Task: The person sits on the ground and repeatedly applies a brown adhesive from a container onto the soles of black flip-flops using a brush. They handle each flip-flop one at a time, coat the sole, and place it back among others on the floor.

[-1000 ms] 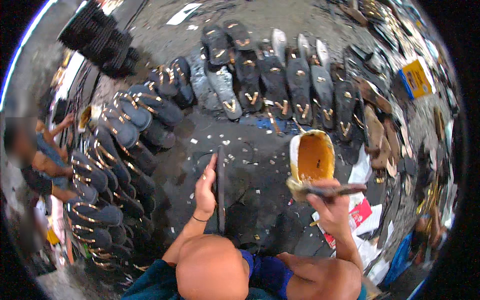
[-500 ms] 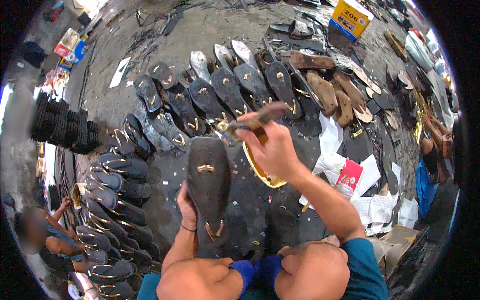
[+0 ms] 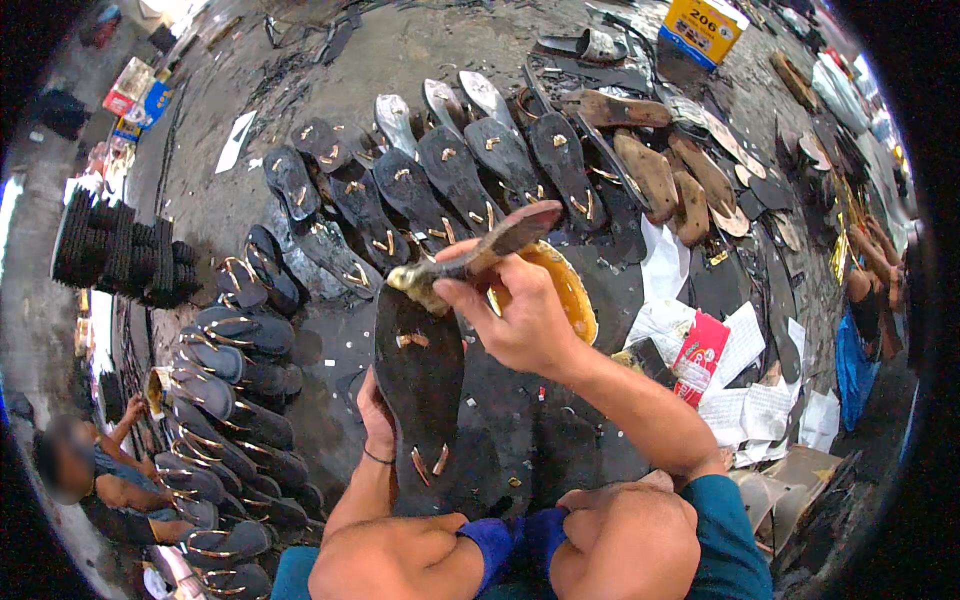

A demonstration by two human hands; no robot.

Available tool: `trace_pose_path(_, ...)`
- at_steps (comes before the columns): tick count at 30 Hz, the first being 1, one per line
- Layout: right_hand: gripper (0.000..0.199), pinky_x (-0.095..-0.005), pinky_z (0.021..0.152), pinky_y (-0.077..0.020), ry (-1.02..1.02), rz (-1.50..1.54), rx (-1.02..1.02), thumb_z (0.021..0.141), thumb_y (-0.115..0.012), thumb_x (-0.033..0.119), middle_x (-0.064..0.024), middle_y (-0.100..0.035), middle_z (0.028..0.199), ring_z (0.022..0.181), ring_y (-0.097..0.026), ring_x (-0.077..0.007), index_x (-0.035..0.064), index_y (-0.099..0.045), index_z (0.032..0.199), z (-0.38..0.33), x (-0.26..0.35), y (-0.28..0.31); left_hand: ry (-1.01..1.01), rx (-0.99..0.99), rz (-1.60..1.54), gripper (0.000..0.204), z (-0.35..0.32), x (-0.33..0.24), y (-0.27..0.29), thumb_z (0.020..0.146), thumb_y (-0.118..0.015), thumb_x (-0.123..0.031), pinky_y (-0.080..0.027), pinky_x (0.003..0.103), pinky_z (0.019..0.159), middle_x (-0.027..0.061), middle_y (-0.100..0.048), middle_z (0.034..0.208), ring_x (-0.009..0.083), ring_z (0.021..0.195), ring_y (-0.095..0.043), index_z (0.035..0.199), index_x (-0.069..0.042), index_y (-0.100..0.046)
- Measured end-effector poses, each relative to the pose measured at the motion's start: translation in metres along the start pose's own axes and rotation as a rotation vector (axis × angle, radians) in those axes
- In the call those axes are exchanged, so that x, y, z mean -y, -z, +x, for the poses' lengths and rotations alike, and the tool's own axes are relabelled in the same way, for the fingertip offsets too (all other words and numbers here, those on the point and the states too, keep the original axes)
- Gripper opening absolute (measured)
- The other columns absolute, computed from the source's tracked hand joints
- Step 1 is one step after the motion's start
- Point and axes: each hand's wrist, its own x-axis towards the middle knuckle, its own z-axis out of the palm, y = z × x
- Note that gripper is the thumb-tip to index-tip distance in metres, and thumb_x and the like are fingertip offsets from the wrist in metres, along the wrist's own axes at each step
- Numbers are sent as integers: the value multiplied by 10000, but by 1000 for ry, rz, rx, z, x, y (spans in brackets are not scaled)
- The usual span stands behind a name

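L hand (image 3: pixel 376 418) grips blk sole (image 3: pixel 421 385); R hand (image 3: pixel 527 318) holds brush (image 3: pixel 512 238), tip at sole's far end.

Floor's (image 3: pixel 310 95) pretty rough tbh, grey and grubby, with dark scraps (image 3: pixel 341 40) and a loose white sheet (image 3: pixel 236 141) lying around. Yellow-and-blue box (image 3: pixel 702 35) up top right, red-and-blue carton (image 3: pixel 140 95) off left, plus super bright light (image 3: pixel 11 203) at the left edge.

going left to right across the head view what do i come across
Dark stack → black sandals with gold straps → left hand → held black sole → right hand → red packet → blue sheet.
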Motion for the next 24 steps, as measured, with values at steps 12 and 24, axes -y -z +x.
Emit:
trace_pose_path(12,175,-416,889,-522,-223,108,516,869,-748,164,-104,-721,1033,987,-671,-300,101,-733,1032,-97,-10,-7,-250,-304,63,513,11,-14,83,1054,-315,-340,-494,461,1022,165,-635,1299,310,1145,-635,1360,0,-548)
trace_pose_path(24,373,-484,715,-531,-175,-1157,205,912,-677,199,-237,-684,880,788,-667,-411,-14,-626,1214,-98,-27,98,310,-296,125,512,-119,7,128,1068,-328,-363,-532,457,955,158,-655,1254,303,1091,-658,1352,-1,-552)
